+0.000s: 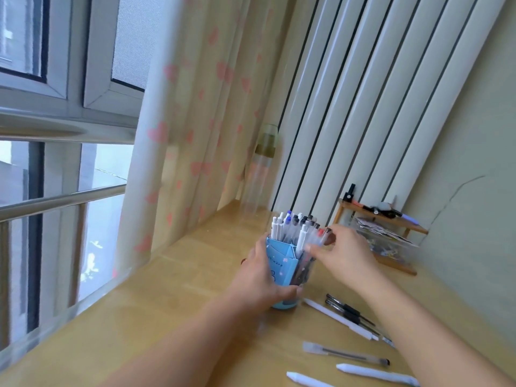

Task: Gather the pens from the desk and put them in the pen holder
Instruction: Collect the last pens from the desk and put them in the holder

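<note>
Wooden desk (195, 275): window-side edge left, bare stretch there. Blue pen holder (279, 263) mid-desk, crammed with upright pens (293, 227). Left hand (261, 277) wraps holder's side. Right hand (346, 256) at holder's rim, fingers pinching clear pen (319, 240). Wooden rack (382, 236) behind right. Loose pens (346, 356) lie near right forearm.

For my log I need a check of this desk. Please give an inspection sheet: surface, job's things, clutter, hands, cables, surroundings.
Surface: wooden desk, bare at left.
Job's things: blue holder upright, full of pens; loose pens lying at right.
Clutter: small shelf with oddments; clear bottle behind holder.
Hands: left hand grips holder; right hand at the pen tops, grip blurred.
Cables: nothing seen.
Surroundings: window, heart curtain, radiator.
</note>
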